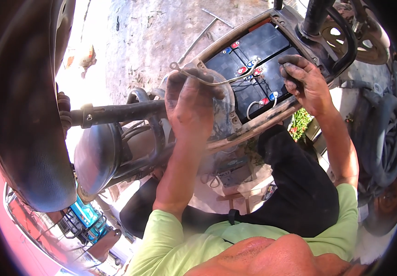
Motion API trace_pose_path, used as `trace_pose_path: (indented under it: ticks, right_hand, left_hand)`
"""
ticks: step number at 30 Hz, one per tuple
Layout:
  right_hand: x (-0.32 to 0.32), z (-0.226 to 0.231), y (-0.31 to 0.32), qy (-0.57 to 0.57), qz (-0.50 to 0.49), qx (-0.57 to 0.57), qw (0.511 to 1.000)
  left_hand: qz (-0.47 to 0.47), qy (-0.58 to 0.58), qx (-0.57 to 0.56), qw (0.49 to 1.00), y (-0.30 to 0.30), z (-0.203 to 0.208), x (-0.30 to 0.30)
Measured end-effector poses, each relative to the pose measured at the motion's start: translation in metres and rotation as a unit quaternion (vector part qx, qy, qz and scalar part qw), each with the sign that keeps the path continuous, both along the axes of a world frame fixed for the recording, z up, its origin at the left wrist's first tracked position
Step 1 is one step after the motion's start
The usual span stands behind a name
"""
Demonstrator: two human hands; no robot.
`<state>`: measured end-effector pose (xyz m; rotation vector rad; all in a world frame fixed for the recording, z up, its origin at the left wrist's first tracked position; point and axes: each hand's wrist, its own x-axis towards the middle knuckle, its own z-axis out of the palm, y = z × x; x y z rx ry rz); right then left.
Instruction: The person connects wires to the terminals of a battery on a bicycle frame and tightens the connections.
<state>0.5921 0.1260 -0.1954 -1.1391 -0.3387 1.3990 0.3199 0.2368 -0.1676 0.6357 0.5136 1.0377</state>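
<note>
Black plastic casings fill the well in the vehicle's floor: these are the batteries (267, 40), set close together inside a worn, dusty frame (272, 117). From my remote seat, looking down through the head camera, I see the left hand (190, 99) at the near left edge of that well, its thumb and fingers closed on a pale cable (236, 80). A ring lug (174, 66) on the cable's end sticks out past the fingers on the left; the rest runs right, over the batteries, toward the red and blue terminals near their middle. I have the right hand (305, 85) above the right side of the well, fingers curled inward; I cannot tell whether anything is inside them. The hands are apart, both darkened with grime. Nearer the body, a short white lead (248, 109) loops beside another red and blue pair.

Beyond the frame, a T-shaped metal tool (201, 37) lies on the stained ground. A black seat (28, 119) looms along my left, tyres (387, 142) stand at the right, and black trousers (300, 198) bend below the frame.
</note>
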Motion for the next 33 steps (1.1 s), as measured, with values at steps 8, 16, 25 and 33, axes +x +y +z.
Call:
trace_pose_path:
  ticks: [8,16,25,33]
  right_hand:
    - [-0.006,0.004,0.007,-0.051,0.037,-0.010,0.998]
    - [-0.008,-0.008,0.012,0.010,0.027,0.011,1.000]
    - [-0.010,0.000,0.011,-0.094,0.054,-0.014,0.994]
    - [-0.007,0.007,0.013,-0.187,0.080,-0.029,0.979]
  left_hand:
    - [-0.015,-0.026,-0.035,0.999,0.002,-0.004,-0.004]
    - [-0.071,-0.056,-0.003,0.996,0.001,-0.003,0.003]
    - [-0.040,-0.018,-0.007,0.999,-0.006,0.004,0.006]
    - [-0.037,-0.014,0.026,0.999,-0.011,0.004,0.011]
